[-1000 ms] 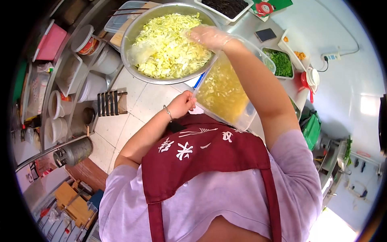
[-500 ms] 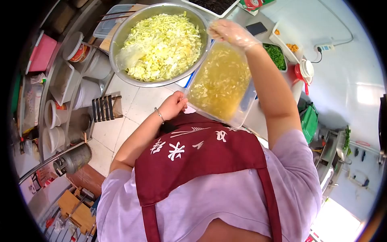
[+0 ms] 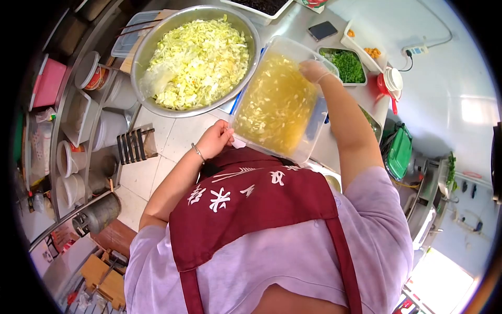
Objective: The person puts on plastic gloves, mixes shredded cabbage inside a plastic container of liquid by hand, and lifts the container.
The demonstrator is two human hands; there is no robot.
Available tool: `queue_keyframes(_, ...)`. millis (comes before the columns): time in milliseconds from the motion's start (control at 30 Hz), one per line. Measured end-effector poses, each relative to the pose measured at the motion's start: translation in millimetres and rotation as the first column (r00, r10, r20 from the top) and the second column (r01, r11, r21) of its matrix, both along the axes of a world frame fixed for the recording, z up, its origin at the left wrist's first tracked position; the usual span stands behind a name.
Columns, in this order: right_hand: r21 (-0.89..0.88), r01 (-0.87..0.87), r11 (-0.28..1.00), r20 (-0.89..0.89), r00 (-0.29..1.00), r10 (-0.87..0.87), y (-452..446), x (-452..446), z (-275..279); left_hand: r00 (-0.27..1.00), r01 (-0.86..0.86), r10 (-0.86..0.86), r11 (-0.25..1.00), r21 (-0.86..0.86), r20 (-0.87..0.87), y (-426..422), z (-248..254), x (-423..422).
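My left hand [image 3: 217, 140] is closed on the near left corner of a clear plastic container [image 3: 305, 152], with fingers pinched at its rim. Inside the container is cloudy yellowish liquid [image 3: 272, 110] with pale shredded bits floating in it. My right hand [image 3: 314, 71], in a thin transparent glove, is lowered into the container at its right side. Its fingers are hidden in the liquid, so I cannot make out whether they hold anything. Left of the container stands a large steel bowl [image 3: 246, 32] piled with chopped cabbage [image 3: 201, 65].
Beyond the container sit a tray of chopped greens [image 3: 345, 65], a black phone [image 3: 322, 30] and a white tray [image 3: 361, 46] with orange pieces. A red-handled item [image 3: 384, 86] lies by the wall. Shelves with white buckets [image 3: 112, 125] line the left, above a gas cylinder [image 3: 99, 213].
My right hand has come down from above the container's far edge into the liquid. My left hand stays at the corner. The view has shifted slightly.
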State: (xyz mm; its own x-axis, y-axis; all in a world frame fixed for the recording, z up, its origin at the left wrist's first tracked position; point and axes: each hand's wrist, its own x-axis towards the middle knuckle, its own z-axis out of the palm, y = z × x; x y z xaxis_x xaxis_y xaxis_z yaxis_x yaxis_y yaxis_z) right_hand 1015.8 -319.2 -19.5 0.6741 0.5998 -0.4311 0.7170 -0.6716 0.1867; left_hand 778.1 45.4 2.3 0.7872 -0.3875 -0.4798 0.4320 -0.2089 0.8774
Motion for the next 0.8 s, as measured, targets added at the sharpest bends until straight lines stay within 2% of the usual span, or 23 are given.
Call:
queue_keyframes(33,0.213,0.101,0.972,-0.007,0.995,-0.102,1.9,-8.3,2.6,1.000,-0.003,0.003,1.000,0.002,0.020,-0.4,-0.1,-0.5)
queue_keyframes(67,0.214,0.101,0.972,-0.010,0.995,-0.101,7.3,-14.9,4.0,1.000,-0.004,0.004,1.000,0.002,0.016,-0.5,-0.1,-0.6)
queue_keyframes(133,0.226,0.506,0.832,-0.158,0.862,-0.481,22.5,-25.4,10.3,1.000,-0.009,0.009,1.000,-0.014,0.005,-0.5,0.1,-0.8)
queue_keyframes(267,0.260,0.562,0.785,-0.245,0.825,-0.510,23.4,-31.8,-4.1,1.000,-0.024,0.024,0.999,-0.022,0.001,-0.7,-3.5,-2.5)
queue_keyframes(367,0.189,0.628,0.755,-0.339,0.763,-0.551,35.6,-42.2,9.9,0.998,-0.055,0.056,0.998,-0.038,0.014,-0.3,-8.3,-2.5)
queue_keyframes(433,0.057,0.573,0.817,-0.377,0.770,-0.514,35.8,-39.6,-3.1,0.999,-0.040,0.041,0.999,-0.031,0.029,0.1,-7.8,-2.2)
queue_keyframes(467,0.054,0.572,0.819,-0.380,0.770,-0.513,35.0,-40.6,-9.5,0.999,-0.042,0.043,0.999,-0.032,0.025,0.2,-7.4,-2.3)
queue_keyframes(500,0.013,0.309,0.951,-0.347,0.893,-0.285,33.7,-43.3,-13.8,0.999,-0.047,0.048,0.998,-0.030,0.022,-0.1,-6.9,-2.5)
queue_keyframes(533,-0.035,0.019,0.999,-0.324,0.945,-0.030,32.2,-44.7,-17.4,0.998,-0.052,0.052,0.998,-0.029,0.020,-0.5,-5.8,-2.3)
queue_keyframes(667,0.001,-0.034,0.999,-0.426,0.904,0.031,45.4,-74.8,5.6,0.998,-0.054,0.055,0.998,-0.027,0.014,-1.0,-2.7,-1.4)
queue_keyframes(700,0.055,0.394,0.918,-0.669,0.697,-0.259,59.6,-90.8,26.8,0.999,-0.045,0.046,0.999,-0.031,0.025,-0.5,-5.0,-1.4)
queue_keyframes(767,-0.024,0.744,0.668,-0.854,0.332,-0.400,62.7,-101.1,23.1,0.999,-0.036,0.037,0.999,-0.035,0.034,0.4,-6.5,-1.0)
queue_keyframes(800,0.222,0.346,0.912,-0.704,0.704,-0.095,55.2,-105.3,0.3,0.999,-0.025,0.026,0.999,-0.025,0.025,0.3,-5.8,-1.0)
